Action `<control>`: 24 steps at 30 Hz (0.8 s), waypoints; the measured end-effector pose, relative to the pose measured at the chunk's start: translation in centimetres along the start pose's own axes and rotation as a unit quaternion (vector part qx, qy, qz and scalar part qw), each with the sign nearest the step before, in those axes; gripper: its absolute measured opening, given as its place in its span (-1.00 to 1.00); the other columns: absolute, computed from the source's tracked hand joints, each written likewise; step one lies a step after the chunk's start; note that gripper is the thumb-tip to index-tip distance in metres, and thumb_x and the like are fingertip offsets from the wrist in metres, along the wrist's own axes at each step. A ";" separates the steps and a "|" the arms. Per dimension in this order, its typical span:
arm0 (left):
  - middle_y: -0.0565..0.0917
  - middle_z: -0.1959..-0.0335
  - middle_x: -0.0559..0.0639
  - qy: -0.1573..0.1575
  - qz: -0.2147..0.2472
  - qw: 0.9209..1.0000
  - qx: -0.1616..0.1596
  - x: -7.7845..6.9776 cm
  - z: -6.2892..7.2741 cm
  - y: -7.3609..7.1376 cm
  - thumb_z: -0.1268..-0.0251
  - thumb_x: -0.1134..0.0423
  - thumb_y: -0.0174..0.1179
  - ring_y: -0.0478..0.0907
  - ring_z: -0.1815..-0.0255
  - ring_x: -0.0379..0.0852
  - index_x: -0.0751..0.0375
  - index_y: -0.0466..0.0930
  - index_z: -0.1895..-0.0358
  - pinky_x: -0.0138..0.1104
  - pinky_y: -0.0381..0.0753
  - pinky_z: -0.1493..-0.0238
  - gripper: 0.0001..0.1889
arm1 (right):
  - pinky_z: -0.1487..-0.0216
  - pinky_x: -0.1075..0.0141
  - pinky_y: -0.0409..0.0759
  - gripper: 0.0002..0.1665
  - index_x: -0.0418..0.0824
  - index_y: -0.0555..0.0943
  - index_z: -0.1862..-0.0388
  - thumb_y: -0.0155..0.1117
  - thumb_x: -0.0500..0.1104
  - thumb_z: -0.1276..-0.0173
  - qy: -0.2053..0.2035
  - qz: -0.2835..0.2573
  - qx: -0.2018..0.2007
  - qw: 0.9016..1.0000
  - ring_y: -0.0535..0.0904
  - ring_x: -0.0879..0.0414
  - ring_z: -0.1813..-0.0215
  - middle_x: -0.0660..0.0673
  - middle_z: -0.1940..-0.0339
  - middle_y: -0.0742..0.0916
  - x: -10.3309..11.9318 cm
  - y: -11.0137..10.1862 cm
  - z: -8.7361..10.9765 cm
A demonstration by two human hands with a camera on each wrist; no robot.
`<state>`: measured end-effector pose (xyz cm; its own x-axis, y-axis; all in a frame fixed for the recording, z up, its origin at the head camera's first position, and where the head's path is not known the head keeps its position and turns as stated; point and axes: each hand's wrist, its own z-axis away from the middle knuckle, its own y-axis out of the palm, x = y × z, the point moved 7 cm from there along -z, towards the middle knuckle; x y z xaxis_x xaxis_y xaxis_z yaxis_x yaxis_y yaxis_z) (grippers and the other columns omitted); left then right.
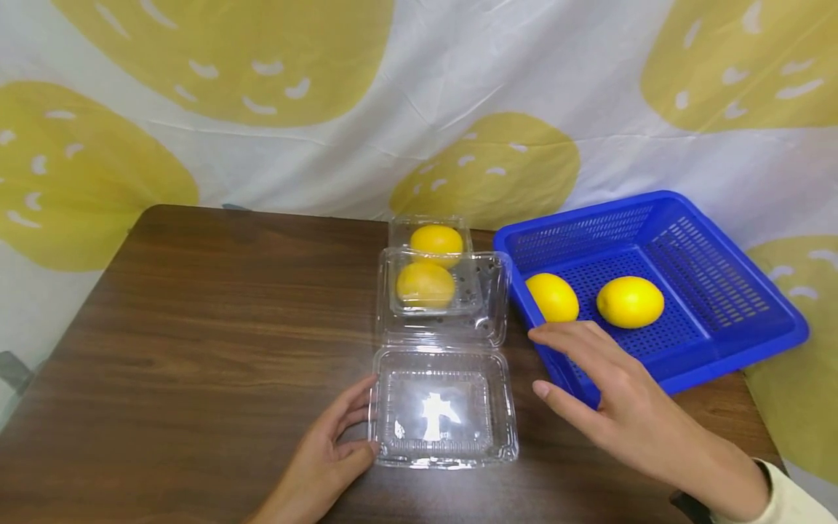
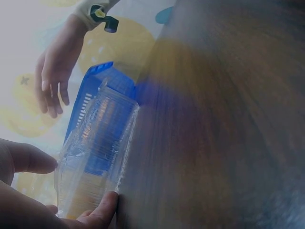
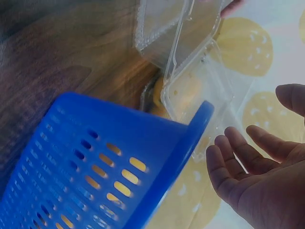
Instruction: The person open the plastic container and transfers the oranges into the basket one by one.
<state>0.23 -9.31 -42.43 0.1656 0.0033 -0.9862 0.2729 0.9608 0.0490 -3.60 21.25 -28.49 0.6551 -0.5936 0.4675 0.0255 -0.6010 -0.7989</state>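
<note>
A clear plastic clamshell box [image 1: 445,407] lies on the table with its lid [image 1: 487,291] opened back. My left hand [image 1: 334,444] holds the box by its left edge; in the left wrist view a thumb and fingers [image 2: 107,207] grip its side. Over the near left rim of a blue basket [image 1: 720,364] hovers my right hand [image 1: 609,393], fingers spread apart and nothing between them. Inside the basket are two lemons, one lemon [image 1: 631,302] in the middle and another lemon [image 1: 553,297] against the left wall.
Behind the raised lid stands a second clear box [image 1: 399,229] with two lemons [image 1: 436,240], one of them seen through the lid. The brown wooden table [image 1: 229,327] stretches out to the left. A lemon-print cloth [image 1: 294,167] hangs along the back.
</note>
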 end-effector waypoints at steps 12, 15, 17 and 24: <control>0.39 -0.58 0.43 -0.005 0.002 1.000 -0.008 0.1 0.0 0.0 -0.30 0.52 0.34 0.41 -0.51 0.36 0.24 0.30 -0.70 -0.34 0.74 -0.21 -0.14 | -0.58 0.49 0.35 -0.33 -0.15 0.58 -0.53 0.53 -0.18 -0.48 -0.007 -0.024 0.006 1.000 0.58 0.05 -0.41 -0.08 -0.40 0.70 0.6 1.5 0.9; 0.38 -0.58 0.44 -0.005 -0.001 1.000 -0.007 0.1 0.0 0.0 -0.30 0.52 0.34 0.41 -0.51 0.36 0.24 0.29 -0.70 -0.35 0.74 -0.22 -0.13 | -0.54 0.52 0.37 -0.37 -0.15 0.58 -0.52 0.51 -0.14 -0.53 -0.009 -0.028 0.003 1.000 0.59 0.06 -0.40 -0.07 -0.40 0.70 0.8 1.9 1.3; 0.39 -0.58 0.44 -0.006 -0.001 1.000 -0.008 0.1 0.0 0.0 -0.30 0.52 0.35 0.41 -0.51 0.36 0.23 0.29 -0.71 -0.35 0.74 -0.23 -0.13 | -0.53 0.52 0.38 -0.38 -0.14 0.59 -0.51 0.50 -0.13 -0.54 -0.003 -0.029 0.005 1.000 0.60 0.06 -0.40 -0.06 -0.40 0.70 0.7 2.3 1.6; 0.40 -0.57 0.44 -0.005 0.000 1.000 -0.007 0.3 0.1 -0.1 -0.30 0.52 0.35 0.42 -0.51 0.37 0.23 0.28 -0.71 -0.35 0.73 -0.23 -0.13 | -0.55 0.51 0.40 -0.45 -0.18 0.60 -0.48 0.45 -0.12 -0.59 0.008 -0.038 0.010 0.999 0.62 0.03 -0.43 -0.13 -0.44 0.68 1.0 3.4 2.5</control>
<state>0.30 -9.41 -42.68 0.1756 -0.0006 -0.9845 0.2605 0.9644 0.0459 -1.00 19.93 -31.72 0.6379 -0.5552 0.5337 0.0898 -0.6347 -0.7675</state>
